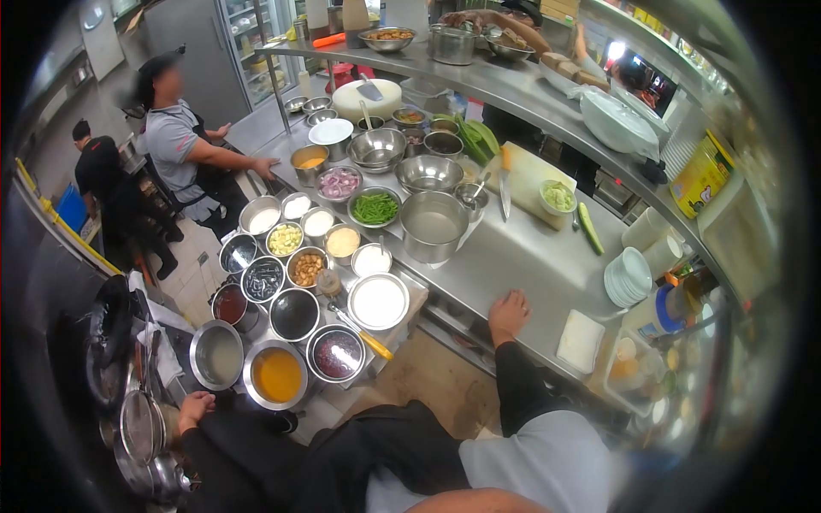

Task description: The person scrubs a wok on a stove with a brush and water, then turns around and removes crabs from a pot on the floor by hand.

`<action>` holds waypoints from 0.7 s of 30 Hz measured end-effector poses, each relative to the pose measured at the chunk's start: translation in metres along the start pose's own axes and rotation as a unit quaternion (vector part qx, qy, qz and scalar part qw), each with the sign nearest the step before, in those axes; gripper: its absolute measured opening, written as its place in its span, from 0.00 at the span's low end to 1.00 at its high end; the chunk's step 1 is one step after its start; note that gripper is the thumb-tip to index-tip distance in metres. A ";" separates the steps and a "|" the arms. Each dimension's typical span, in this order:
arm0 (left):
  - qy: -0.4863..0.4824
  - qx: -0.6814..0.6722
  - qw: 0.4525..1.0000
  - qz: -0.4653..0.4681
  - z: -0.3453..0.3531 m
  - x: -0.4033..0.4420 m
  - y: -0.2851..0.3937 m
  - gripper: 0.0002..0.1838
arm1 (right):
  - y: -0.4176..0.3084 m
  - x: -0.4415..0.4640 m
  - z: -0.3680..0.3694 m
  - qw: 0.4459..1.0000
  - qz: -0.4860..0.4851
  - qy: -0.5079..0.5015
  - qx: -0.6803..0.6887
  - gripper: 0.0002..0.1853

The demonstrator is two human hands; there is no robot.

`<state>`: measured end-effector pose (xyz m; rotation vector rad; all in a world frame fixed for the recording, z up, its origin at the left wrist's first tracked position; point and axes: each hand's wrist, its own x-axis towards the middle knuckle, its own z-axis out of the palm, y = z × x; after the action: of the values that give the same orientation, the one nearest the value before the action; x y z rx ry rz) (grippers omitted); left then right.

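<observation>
My right hand [510,316] lies on the edge of the steel counter [547,282], palm down, fingers stretched out and holding nothing. Low on the left, my left hand [197,409] is beside a steel pot of cloudy liquid [215,355]; its fingers look loosely apart, with nothing visible in them. Nearby stands a pot of orange liquid [279,375]. A white rectangular slab [581,340] is to the right of my right hand. Farther back on the counter are a cutting board [534,175], a knife [505,192] and a cut cucumber [590,228].
Several containers of sauces, powders and chopped vegetables crowd the left, including green beans [374,207] and sliced onions [339,182]. A yellow-handled tool [363,332] lies among them. Stacked white bowls [627,278] stand right. Frying pans [141,427] sit lower left. Two people [175,128] stand beyond.
</observation>
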<state>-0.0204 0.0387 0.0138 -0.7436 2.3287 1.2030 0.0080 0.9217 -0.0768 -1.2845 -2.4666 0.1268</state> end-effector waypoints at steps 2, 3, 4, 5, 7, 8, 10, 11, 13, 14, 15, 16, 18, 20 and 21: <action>-0.011 -0.013 1.000 0.004 -0.001 0.003 -0.003 0.17 | -0.001 -0.001 -0.003 1.000 0.000 -0.003 0.001 0.25; -0.011 -0.013 1.000 0.004 -0.001 0.006 -0.006 0.17 | -0.001 -0.001 -0.003 1.000 0.000 -0.003 0.001 0.25; -0.008 -0.018 1.000 0.003 -0.002 0.008 -0.009 0.18 | -0.001 0.000 -0.003 1.000 0.001 -0.007 0.000 0.26; -0.006 -0.023 1.000 0.002 -0.002 0.011 -0.012 0.18 | -0.001 0.000 -0.003 1.000 0.002 -0.010 -0.001 0.26; -0.006 -0.020 1.000 0.002 -0.003 0.012 -0.014 0.18 | 0.000 0.000 -0.003 1.000 0.001 -0.012 0.009 0.26; -0.006 -0.017 1.000 0.003 -0.002 0.011 -0.013 0.18 | 0.000 0.000 -0.003 1.000 0.000 -0.014 0.018 0.26; -0.008 -0.017 1.000 0.004 -0.001 0.010 -0.011 0.19 | -0.002 0.001 -0.005 1.000 0.001 -0.018 0.022 0.26; -0.010 -0.016 1.000 0.006 -0.001 0.010 -0.010 0.19 | -0.002 0.000 -0.006 0.999 0.004 -0.023 0.025 0.26; -0.008 -0.014 1.000 0.004 -0.001 0.010 -0.009 0.19 | -0.002 0.000 -0.007 0.999 0.004 -0.025 0.023 0.26; -0.006 -0.012 1.000 0.003 -0.001 0.010 -0.010 0.19 | -0.002 0.000 -0.007 0.999 0.005 -0.026 0.022 0.26; -0.006 -0.012 1.000 0.003 -0.001 0.010 -0.010 0.19 | -0.002 0.001 -0.007 0.999 0.005 -0.026 0.022 0.26; -0.009 -0.022 1.000 0.001 -0.002 0.010 -0.010 0.19 | -0.002 0.001 -0.006 0.999 0.008 -0.029 0.013 0.26; -0.012 -0.032 0.999 -0.002 -0.002 0.012 -0.012 0.19 | -0.002 0.001 -0.006 0.999 0.011 -0.031 0.005 0.27; -0.006 -0.016 1.000 0.001 -0.003 0.014 -0.012 0.19 | -0.002 0.000 -0.007 1.000 0.005 -0.024 0.017 0.25; -0.006 -0.016 1.000 0.002 -0.003 0.014 -0.012 0.19 | -0.002 0.001 -0.006 1.000 0.006 -0.023 0.018 0.25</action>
<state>-0.0242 0.0265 -0.0004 -0.7415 2.3066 1.2463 0.0082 0.9207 -0.0703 -1.2948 -2.4844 0.2036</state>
